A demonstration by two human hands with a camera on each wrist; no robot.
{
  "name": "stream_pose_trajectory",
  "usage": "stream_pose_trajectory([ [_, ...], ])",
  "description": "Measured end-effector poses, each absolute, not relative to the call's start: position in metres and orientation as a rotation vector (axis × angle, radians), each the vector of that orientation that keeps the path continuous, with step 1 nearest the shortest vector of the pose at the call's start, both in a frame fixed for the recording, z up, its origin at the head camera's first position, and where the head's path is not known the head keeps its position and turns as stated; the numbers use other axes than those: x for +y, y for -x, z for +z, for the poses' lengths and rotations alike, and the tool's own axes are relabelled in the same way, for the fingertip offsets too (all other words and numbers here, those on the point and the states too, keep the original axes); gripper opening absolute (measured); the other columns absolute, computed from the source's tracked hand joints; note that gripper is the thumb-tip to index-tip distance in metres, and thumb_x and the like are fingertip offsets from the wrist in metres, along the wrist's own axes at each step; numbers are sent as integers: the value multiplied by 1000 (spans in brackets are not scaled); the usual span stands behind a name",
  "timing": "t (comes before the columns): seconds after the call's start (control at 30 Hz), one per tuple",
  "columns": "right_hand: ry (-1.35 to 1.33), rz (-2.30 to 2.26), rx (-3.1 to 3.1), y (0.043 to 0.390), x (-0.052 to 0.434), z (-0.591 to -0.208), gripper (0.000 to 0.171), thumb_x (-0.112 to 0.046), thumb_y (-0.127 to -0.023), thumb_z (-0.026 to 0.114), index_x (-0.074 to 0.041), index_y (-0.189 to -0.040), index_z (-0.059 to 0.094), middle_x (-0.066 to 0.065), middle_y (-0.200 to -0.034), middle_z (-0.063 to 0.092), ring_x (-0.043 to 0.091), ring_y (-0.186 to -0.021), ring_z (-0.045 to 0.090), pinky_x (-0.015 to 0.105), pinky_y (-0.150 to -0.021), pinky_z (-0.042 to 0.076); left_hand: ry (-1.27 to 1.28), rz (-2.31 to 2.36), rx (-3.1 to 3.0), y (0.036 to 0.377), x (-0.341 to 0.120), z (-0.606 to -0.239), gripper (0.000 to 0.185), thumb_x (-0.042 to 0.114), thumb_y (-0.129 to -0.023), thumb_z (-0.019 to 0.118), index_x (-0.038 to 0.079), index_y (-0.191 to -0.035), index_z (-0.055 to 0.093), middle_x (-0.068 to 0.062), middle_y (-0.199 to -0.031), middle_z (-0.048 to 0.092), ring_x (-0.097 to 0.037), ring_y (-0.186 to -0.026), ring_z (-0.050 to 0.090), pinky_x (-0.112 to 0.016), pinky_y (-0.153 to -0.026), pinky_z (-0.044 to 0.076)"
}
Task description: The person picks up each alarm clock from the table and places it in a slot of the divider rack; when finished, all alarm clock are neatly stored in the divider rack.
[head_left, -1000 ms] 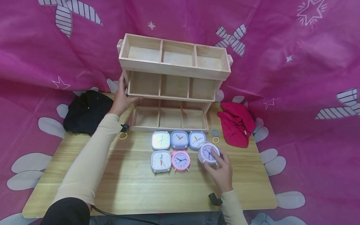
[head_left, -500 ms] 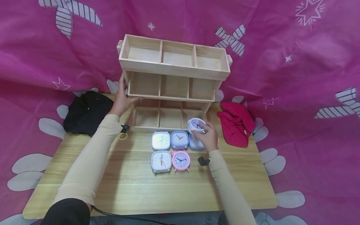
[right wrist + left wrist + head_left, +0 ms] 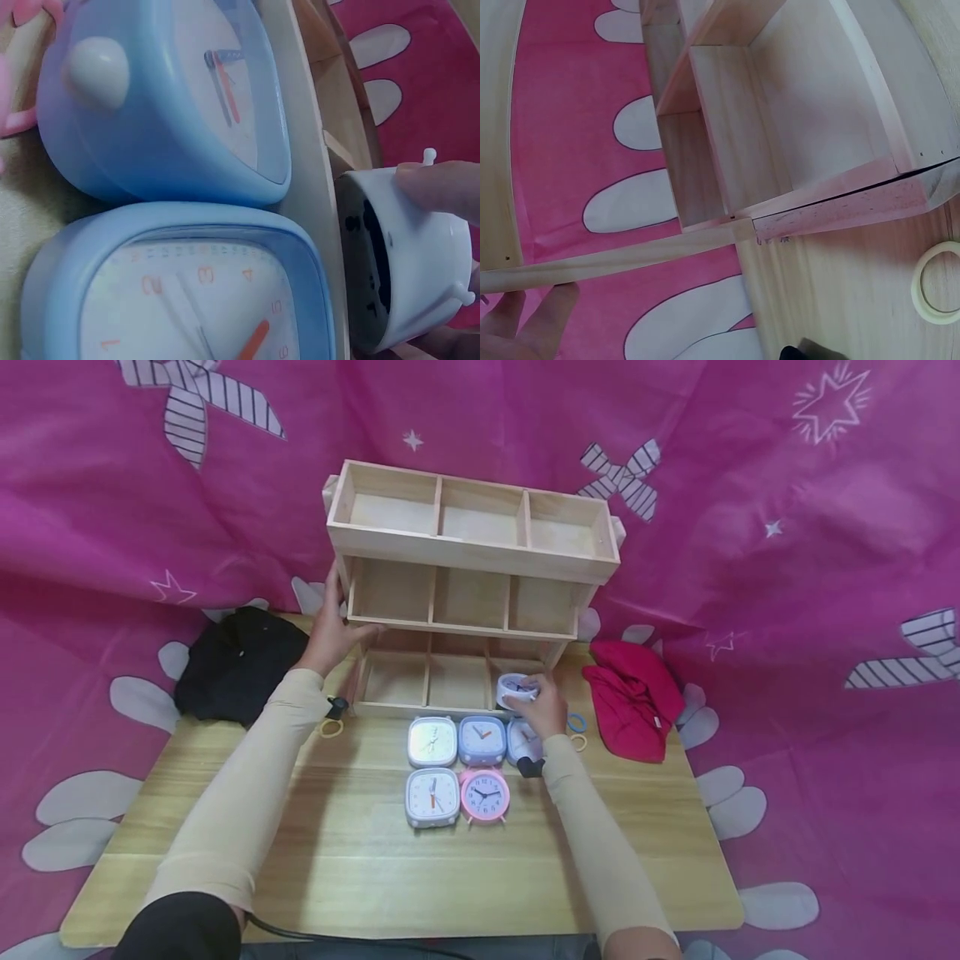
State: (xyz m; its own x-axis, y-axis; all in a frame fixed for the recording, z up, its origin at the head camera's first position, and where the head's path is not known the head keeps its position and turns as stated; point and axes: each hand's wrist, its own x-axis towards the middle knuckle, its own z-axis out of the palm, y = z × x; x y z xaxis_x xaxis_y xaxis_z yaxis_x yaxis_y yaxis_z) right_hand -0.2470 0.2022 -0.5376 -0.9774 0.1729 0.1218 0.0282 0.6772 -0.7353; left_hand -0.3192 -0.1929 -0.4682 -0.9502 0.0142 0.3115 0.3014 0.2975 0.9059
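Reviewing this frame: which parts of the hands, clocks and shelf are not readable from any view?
- White round clock: dial hidden in the head view by the right hand; the right wrist view shows only its back.
- Light blue clock behind the right wrist: mostly covered in the head view.
- Left hand on the wooden shelf: its grip is hidden by the shelf side; the left wrist view crops it to fingertips.
- Clock times: too small to read in the head view.
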Motion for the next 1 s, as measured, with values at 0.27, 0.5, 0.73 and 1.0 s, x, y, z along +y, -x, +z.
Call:
stream_pose_trajectory([
  [0.27,128,1042,-2791,256,199,-541,45,-28,-77,96,-9,-106,68,17,-128,69,40,-121,66,61,-105,49,279,-1689,-2346,320,-191,-469,134,-1,-83,89,41,-171,-4,-11,-178,23,-36,-163,28,-68,-124,36],
  [0.5,117,968,-2837,267,197,-549,41,-25,-75,97,-11,-99,67,17,-132,65,38,-125,62,66,-109,46,280,-1690,-2336,319,-191,-470,135,-4,-83,88,41,-171,-4,-13,-177,25,-36,-162,30,-67,-125,36],
  [0.73,72,843,-2840,271,196,-557,41,-21,-69,100,-4,-92,71,19,-118,73,38,-127,60,67,-102,46,277,-1677,-2359,320,-193,-471,134,4,-85,89,44,-170,-5,-11,-179,21,-36,-163,28,-67,-125,35],
  [1.0,110,853,-2892,272,195,-554,34,-24,-70,99,-5,-86,75,15,-103,77,35,-122,62,64,-105,42,277,-1668,-2370,321,-195,-471,134,6,-85,90,47,-169,-6,-9,-180,19,-35,-164,27,-65,-126,35],
])
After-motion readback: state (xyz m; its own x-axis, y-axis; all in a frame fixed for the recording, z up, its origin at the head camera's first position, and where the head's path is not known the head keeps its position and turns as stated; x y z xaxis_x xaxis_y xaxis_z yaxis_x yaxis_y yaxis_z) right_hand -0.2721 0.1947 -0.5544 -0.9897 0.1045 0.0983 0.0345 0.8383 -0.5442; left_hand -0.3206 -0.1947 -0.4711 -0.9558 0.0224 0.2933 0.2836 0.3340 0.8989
